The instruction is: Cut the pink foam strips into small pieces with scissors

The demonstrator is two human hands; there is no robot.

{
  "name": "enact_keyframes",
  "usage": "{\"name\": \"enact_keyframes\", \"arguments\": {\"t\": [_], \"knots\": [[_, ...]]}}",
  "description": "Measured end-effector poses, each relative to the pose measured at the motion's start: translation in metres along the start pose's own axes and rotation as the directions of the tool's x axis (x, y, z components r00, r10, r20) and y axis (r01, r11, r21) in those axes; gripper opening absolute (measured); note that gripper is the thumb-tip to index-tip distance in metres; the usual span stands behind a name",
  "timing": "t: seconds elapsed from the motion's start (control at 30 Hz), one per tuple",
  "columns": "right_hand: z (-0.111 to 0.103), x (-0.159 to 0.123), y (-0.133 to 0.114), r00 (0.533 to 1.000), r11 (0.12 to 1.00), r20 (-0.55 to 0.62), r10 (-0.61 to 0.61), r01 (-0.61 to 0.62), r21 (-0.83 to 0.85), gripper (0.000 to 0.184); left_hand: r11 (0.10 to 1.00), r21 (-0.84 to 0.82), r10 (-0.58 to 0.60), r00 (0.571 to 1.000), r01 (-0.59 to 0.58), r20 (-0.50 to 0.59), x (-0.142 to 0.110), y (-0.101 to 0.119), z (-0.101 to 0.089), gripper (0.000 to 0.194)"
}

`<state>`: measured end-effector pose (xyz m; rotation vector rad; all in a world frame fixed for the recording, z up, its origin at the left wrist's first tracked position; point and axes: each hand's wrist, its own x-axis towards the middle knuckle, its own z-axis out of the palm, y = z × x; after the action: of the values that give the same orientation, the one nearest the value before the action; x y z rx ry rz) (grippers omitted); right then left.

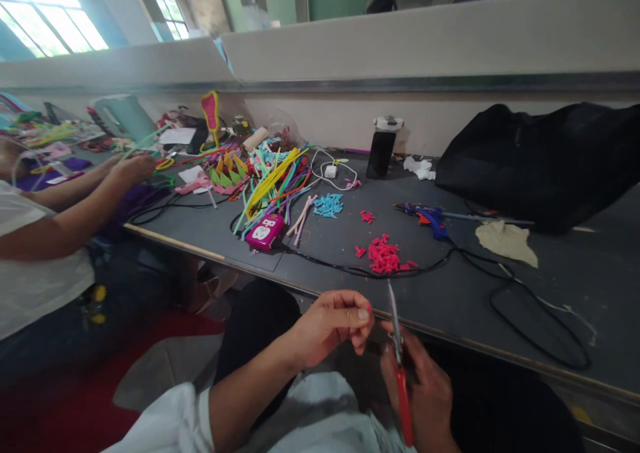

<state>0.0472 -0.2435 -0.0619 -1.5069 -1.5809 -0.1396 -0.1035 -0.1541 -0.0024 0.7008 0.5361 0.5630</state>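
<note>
Left hand [320, 329] grip pinching tiny red bit [370, 310], right hand [431, 389] grip closed round scissors [404, 403]. Blades [394, 309] pretty near, so careless swing could nick skin tbh.

A cut-piece heap [384, 255] lies near the front edge of the table [327, 243], a cord [335, 266] running along its near side. Behind and left of it is another pile [328, 205]; farther left lies a bundle of pipe cleaners [273, 185], with a power socket [265, 231] in front. Right of the heap rests a glue gun [433, 221], then a cloth scrap [506, 241]; a bag [540, 159] sits behind both. At the back, a phone [381, 154] stands upright before a bottle [389, 123], with crumpled tissue [420, 168] between them and the bag. What looks like a jug [131, 116] stands far left, beyond a co-worker's arms [90, 203].
</note>
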Motion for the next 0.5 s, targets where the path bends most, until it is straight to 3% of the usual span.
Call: {"name": "enact_keyframes", "arguments": {"t": [0.17,0.33,0.5], "knots": [[-0.007,0.003,-0.002,0.99,0.991,0.125,0.067,-0.08,0.107,0.031,0.945,0.149,-0.299,0.954,0.293,0.022,-0.004,-0.013,-0.016,0.02],[-0.005,-0.003,-0.001,0.955,0.962,0.296,-0.021,-0.061,0.264,0.047,0.911,0.163,-0.374,0.925,0.38,-0.063,-0.008,-0.025,-0.029,0.019],[-0.003,-0.004,-0.001,0.913,0.935,0.398,-0.09,-0.061,0.351,0.054,0.885,0.163,-0.44,0.898,0.435,-0.006,-0.013,-0.028,-0.039,0.024]]}}
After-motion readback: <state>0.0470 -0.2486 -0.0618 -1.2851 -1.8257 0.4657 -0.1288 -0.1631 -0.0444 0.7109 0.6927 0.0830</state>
